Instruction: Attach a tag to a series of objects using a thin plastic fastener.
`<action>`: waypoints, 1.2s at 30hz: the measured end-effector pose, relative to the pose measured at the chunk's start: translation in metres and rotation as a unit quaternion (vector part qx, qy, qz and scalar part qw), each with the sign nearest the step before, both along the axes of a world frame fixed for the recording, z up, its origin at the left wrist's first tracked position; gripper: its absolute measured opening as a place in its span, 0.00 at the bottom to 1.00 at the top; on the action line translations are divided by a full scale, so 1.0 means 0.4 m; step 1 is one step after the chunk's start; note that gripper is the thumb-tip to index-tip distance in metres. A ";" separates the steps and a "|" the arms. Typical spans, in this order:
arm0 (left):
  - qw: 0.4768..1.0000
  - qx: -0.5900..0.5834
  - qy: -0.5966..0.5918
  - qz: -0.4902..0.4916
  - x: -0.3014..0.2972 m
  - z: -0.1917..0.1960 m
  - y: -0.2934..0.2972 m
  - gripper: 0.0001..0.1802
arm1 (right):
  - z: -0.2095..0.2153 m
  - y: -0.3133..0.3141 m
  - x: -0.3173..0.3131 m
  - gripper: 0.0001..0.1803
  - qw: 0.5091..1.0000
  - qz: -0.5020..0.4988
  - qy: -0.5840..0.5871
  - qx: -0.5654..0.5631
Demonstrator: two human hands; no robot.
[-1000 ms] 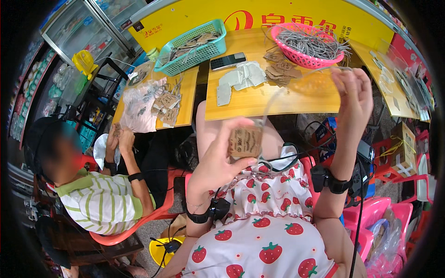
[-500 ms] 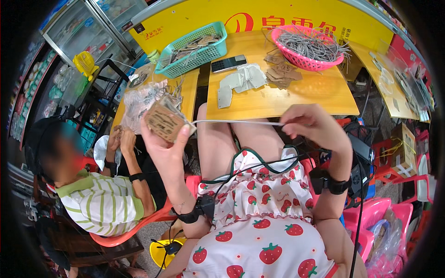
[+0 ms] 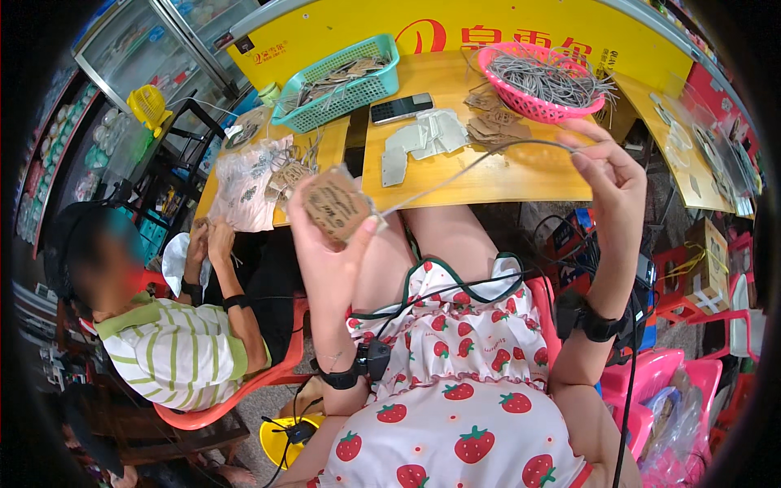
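A wooden desk (image 3: pixel 504 175) carries a teal basket (image 3: pixel 338 85) of brown tags toward its left and a pink basket (image 3: pixel 541 81) full of grey strings toward its right. Between them lie a dark phone (image 3: pixel 401 108), pale grey cut-out pieces (image 3: pixel 423 138) and a small stack of brown tags (image 3: pixel 486 124). A clear bag (image 3: pixel 248 183) rests at the desk's left end. A person in a green-striped shirt (image 3: pixel 175 354) sits on a red chair (image 3: pixel 244 390) beside it.

Left hand (image 3: pixel 329 236) raised, palm up, thumb and fingers pinched closed. Right hand (image 3: pixel 606 183) raised higher, well apart from left hand, fingertips pinched. Both forearms upright, black bands on wrists.
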State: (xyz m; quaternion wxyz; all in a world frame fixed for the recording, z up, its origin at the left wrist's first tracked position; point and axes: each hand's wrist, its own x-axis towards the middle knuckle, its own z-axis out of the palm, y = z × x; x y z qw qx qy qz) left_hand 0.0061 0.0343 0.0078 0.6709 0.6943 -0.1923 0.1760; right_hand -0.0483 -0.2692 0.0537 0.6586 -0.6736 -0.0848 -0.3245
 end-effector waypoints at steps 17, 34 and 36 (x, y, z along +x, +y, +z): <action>0.992 0.123 0.009 -0.032 -0.065 -0.008 -0.118 0.39 | -0.037 0.247 0.009 0.06 0.987 0.071 0.054 -0.135; 0.987 0.157 -0.023 0.011 -0.093 0.011 -0.145 0.37 | -0.058 0.284 0.013 0.09 0.939 -0.119 -0.072 -0.314; 0.988 0.148 -0.046 0.011 -0.085 -0.005 -0.143 0.37 | -0.062 0.287 0.015 0.09 0.933 -0.131 -0.081 -0.326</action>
